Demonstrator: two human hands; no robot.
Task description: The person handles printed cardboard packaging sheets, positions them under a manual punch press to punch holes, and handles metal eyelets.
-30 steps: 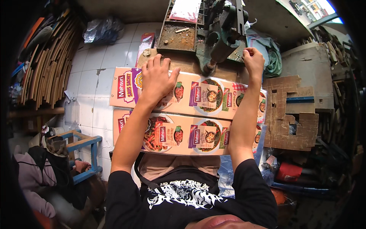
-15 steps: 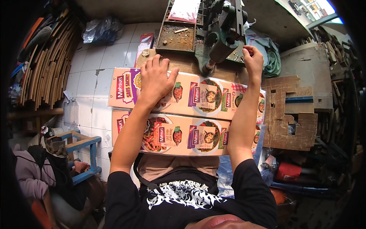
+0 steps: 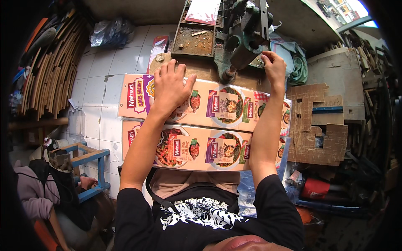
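Observation:
My left hand [image 3: 171, 85] lies flat with fingers spread on the farther of two printed peach-coloured sheets [image 3: 197, 113], its fingertips reaching over the far edge. That long glossy sheet shows food plates and packets, and has a small hole near its left end. The nearer matching sheet [image 3: 197, 163] lies across my lap. Beyond them stands a dark green bench press [image 3: 244, 56], its metal tip low over the wooden board [image 3: 197, 69]. To the right of the press, my right hand [image 3: 275, 69] is pinched closed beside a tray of small bits [image 3: 258, 62]. Anything between its fingertips is too small to make out.
A metal tray [image 3: 194, 42] with loose scraps adjoins the press on the left. Cut brown boards [image 3: 318, 125] lean at the right, beside a green bag [image 3: 299, 67]. Wooden strips [image 3: 54, 71] are stacked far left. Another person [image 3: 42, 184] sits by a blue stool [image 3: 94, 157].
My right hand has shifted slightly left and down, with its fingers still pinched. My left hand and the sheets look nearly the same.

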